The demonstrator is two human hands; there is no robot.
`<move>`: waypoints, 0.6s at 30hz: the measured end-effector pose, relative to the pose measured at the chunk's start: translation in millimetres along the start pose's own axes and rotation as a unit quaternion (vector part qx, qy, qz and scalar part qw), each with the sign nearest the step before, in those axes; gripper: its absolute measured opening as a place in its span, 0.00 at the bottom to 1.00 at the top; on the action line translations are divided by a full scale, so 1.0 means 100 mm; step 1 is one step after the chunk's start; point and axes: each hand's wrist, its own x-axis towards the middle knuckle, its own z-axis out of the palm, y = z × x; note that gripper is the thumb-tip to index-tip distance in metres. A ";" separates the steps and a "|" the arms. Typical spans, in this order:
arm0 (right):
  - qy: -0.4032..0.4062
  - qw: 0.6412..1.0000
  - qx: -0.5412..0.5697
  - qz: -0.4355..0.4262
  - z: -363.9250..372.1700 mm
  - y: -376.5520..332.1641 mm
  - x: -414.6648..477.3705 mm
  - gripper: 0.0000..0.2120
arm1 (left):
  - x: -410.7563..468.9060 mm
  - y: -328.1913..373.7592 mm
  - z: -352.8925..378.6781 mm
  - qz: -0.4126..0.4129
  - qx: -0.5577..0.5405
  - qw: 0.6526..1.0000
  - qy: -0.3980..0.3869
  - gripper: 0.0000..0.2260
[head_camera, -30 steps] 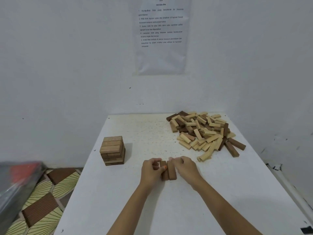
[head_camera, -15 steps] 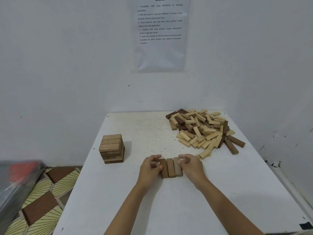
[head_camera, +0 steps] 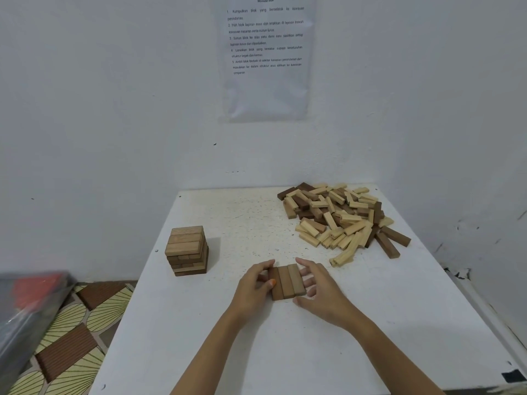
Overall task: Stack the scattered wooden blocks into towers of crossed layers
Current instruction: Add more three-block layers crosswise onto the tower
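Note:
Three brown wooden blocks [head_camera: 286, 282] lie side by side in a flat row on the white table [head_camera: 399, 323], near its middle. My left hand [head_camera: 252, 285] presses against the row's left side, thumb on the leftmost block and index finger at its far end. My right hand [head_camera: 320, 290] brackets the right side with spread fingers that touch the rightmost block. A finished tower of crossed layers [head_camera: 188, 250] stands at the table's left edge. A pile of scattered light and dark blocks [head_camera: 339, 218] fills the far right corner.
The table stands against a white wall with a printed sheet [head_camera: 266, 57] taped to it. To the left lie a patterned floor mat [head_camera: 68, 352] and a blurred grey and red object [head_camera: 25, 303]. Bare tabletop lies between the tower and the pile.
The row grew from two blocks to three, the third set on the right side. My right hand's fingers have since spread beside the row, and my left hand stayed at its left side.

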 end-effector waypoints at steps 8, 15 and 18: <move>-0.058 0.997 -0.034 -0.036 -0.20 0.06 0.11 0.42 | 0.04 -0.07 -0.11 0.038 0.092 0.991 -0.091 0.45; -0.080 0.994 -0.054 -0.054 -0.24 0.11 0.19 0.40 | 0.07 -0.15 -0.10 0.078 0.106 0.990 -0.042 0.42; -0.095 0.992 -0.060 -0.054 -0.27 0.11 0.22 0.42 | 0.09 -0.14 -0.12 0.079 0.110 0.990 -0.043 0.41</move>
